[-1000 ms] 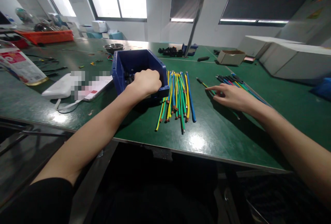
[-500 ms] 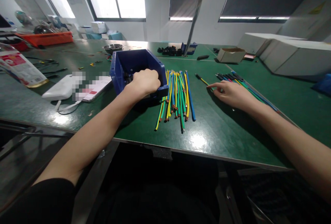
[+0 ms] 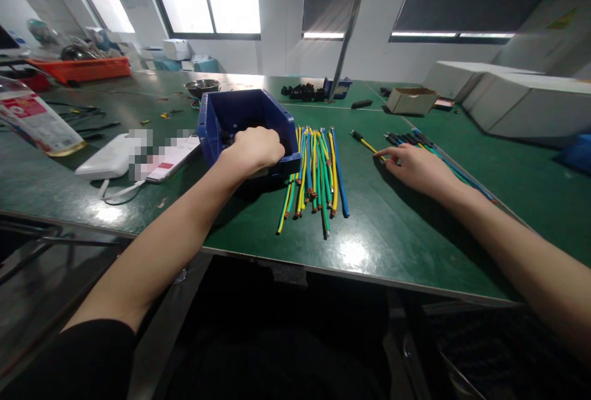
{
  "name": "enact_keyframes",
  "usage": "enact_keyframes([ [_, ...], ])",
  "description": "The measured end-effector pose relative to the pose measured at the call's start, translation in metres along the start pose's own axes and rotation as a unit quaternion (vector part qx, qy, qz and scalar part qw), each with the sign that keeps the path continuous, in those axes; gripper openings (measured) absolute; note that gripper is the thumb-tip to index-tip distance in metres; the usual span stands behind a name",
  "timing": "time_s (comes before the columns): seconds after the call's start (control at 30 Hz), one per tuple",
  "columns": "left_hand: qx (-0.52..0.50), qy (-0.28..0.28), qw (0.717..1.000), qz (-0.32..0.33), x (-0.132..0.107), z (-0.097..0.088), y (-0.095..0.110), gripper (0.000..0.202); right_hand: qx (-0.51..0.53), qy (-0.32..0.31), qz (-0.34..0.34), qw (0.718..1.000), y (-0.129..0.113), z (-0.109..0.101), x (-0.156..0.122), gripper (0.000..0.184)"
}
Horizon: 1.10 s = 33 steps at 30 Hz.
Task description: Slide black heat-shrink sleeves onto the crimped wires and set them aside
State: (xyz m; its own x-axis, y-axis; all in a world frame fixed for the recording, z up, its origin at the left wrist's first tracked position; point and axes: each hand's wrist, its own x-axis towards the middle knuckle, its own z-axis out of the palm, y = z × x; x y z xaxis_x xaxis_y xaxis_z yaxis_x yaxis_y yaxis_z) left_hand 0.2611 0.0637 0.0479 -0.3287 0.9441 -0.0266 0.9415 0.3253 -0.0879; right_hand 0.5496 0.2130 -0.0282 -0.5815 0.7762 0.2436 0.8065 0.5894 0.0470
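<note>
My left hand (image 3: 259, 146) reaches into a blue plastic bin (image 3: 276, 118), knuckles up. Its fingertips are hidden below, so what they touch cannot be seen. Small dark pieces (image 3: 227, 140) show in the bin beside the wrist. On the right, my right hand (image 3: 410, 166) has its thumb and index finger closed on a yellow-green wire (image 3: 367, 144) with a black sleeve at its far end. The wire lies on the green table. Between the hands lies a bunch of cut wires (image 3: 318, 169) in yellow-green and blue, several with bare copper ends.
Several black-sleeved wires (image 3: 446, 163) lie beyond my right hand. A phone (image 3: 173, 160) and a white power bank (image 3: 108, 155) lie left of the bin. Farther back are a metal bowl (image 3: 202, 86), black parts (image 3: 305, 91), a small carton (image 3: 410, 101) and white boxes (image 3: 530, 101).
My right hand has shifted slightly right, and the wire with it; its visible side now looks more yellow. My left hand stays in the bin, nearly unmoved.
</note>
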Motion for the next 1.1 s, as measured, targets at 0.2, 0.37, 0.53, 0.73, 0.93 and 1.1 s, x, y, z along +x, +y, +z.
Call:
enact_keyframes([
  [0.2,-0.006,-0.012,1.0,0.005,0.002,0.002,-0.002,0.055,-0.014,-0.031,0.025,0.999,0.003,-0.006,0.0,0.045],
  [0.37,-0.006,-0.019,1.0,0.008,0.003,0.002,-0.002,0.055,-0.059,-0.075,0.072,0.993,0.009,-0.015,-0.002,0.046],
  [0.53,0.006,0.001,1.0,0.011,-0.002,-0.002,-0.005,0.054,-0.071,-0.078,0.128,0.986,0.014,-0.024,-0.008,0.044],
  [0.73,0.046,0.009,0.999,0.013,-0.008,-0.007,-0.011,0.055,-0.072,-0.063,0.195,0.976,0.017,-0.032,-0.014,0.049],
  [0.93,0.077,-0.019,0.996,0.043,-0.005,-0.005,-0.013,0.055,-0.049,-0.024,0.073,0.996,0.003,-0.03,-0.01,0.05],
  [1.1,0.078,-0.018,0.995,0.062,0.003,-0.001,-0.017,0.056,0.201,-0.046,-0.175,0.963,-0.041,-0.019,-0.015,0.088],
])
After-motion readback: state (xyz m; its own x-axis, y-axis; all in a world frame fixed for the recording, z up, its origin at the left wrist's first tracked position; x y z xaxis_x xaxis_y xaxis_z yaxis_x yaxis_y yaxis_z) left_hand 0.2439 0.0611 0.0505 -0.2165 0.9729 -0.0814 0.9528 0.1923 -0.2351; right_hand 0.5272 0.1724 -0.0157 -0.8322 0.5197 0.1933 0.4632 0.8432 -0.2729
